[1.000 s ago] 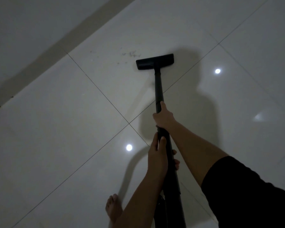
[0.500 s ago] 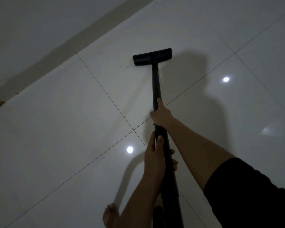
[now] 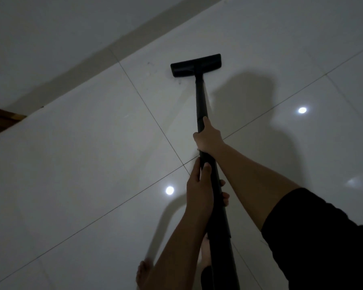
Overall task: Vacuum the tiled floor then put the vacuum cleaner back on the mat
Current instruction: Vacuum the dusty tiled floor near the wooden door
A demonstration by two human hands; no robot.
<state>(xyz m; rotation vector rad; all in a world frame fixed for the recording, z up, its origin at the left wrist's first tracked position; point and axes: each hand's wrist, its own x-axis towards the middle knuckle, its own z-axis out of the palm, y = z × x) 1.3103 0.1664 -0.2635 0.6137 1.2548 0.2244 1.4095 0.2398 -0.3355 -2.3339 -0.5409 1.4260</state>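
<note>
A black vacuum wand (image 3: 201, 97) runs from the bottom of the view up to a flat black floor nozzle (image 3: 195, 65) that rests on the glossy white tiled floor (image 3: 92, 155). My right hand (image 3: 209, 137) grips the wand higher up, thumb along the tube. My left hand (image 3: 200, 187) is wrapped around the wand just below it. A few dark specks lie on the tile near the nozzle's left end. The vacuum's body and the mat are out of view.
A beige skirting strip (image 3: 117, 45) and a pale wall (image 3: 50, 28) run diagonally behind the nozzle. A brown wooden edge (image 3: 2, 119) shows at the far left. My bare foot (image 3: 144, 275) stands at the bottom. My shadow falls to the right.
The nozzle has been pushed forward over the patch of dust and closer to the skirting. Both hands kept their grip on the wand.
</note>
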